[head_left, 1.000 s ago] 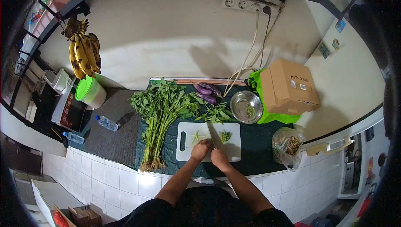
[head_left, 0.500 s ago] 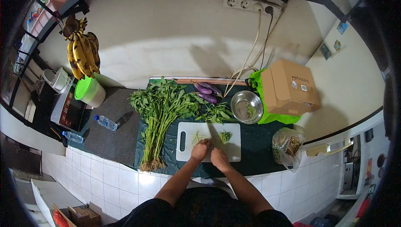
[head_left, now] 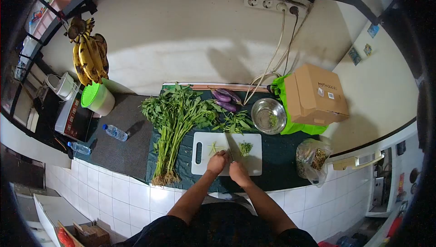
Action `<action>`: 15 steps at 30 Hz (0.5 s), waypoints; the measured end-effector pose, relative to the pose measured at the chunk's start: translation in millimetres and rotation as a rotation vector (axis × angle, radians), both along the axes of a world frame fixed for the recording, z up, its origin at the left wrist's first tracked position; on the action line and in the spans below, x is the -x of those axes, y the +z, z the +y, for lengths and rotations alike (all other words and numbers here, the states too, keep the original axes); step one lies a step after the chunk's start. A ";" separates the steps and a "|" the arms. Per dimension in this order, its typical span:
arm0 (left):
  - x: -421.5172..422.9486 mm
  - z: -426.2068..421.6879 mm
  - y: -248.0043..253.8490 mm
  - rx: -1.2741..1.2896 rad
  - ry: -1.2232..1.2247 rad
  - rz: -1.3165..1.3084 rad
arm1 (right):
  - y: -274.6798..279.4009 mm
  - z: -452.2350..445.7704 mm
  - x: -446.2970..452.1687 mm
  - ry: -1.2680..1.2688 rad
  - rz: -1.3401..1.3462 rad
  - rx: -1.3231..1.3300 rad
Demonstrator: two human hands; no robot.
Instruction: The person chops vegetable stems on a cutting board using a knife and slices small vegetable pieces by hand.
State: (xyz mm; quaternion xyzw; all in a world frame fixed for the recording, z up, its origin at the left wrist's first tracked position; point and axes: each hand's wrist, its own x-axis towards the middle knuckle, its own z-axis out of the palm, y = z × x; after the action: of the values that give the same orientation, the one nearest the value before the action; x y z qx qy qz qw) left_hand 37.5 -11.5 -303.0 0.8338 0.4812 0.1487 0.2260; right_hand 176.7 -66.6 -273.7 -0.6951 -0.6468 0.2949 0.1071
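Note:
My right hand (head_left: 238,173) is wrapped round the handle of a kitchen knife (head_left: 232,145), its blade pointing away from me over the white cutting board (head_left: 253,164). Just left of the blade, my left hand (head_left: 217,161) is closed on green stems (head_left: 214,147), whose cut ends show beyond the fingers. Most of what lies under these fingers is hidden. A small heap of chopped greens (head_left: 245,148) sits on the board to the right of the knife. Loose leafy greens (head_left: 238,122) lie just behind the board.
Left of the board lies a big bunch of rooted leafy greens (head_left: 175,124). Purple eggplants (head_left: 227,99), a steel bowl (head_left: 269,116) and a cardboard box (head_left: 315,95) stand behind. A plastic bag (head_left: 312,161) is at the right edge, and bananas (head_left: 91,58) hang upper left.
Both hands stay almost in place, with the knife blade barely shifted between them. Nothing else has visibly moved.

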 end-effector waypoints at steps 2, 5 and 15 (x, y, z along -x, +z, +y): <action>0.5 0.9 -7.0 0.005 -0.002 -0.020 | -4.5 -10.1 2.1 0.007 -0.005 -0.006; 1.4 1.3 -7.5 -0.008 -0.036 -0.059 | -7.4 -17.6 9.6 0.070 -0.107 0.030; 4.2 -6.5 10.2 -0.063 -0.028 0.030 | 19.9 -12.3 1.2 0.037 -0.004 0.017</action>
State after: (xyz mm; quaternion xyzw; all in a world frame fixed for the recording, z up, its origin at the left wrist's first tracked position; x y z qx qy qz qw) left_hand 33.4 -17.9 -292.8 0.8492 0.4681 0.1481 0.1946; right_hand 175.6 -78.8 -253.8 -0.6847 -0.6572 0.3007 0.0944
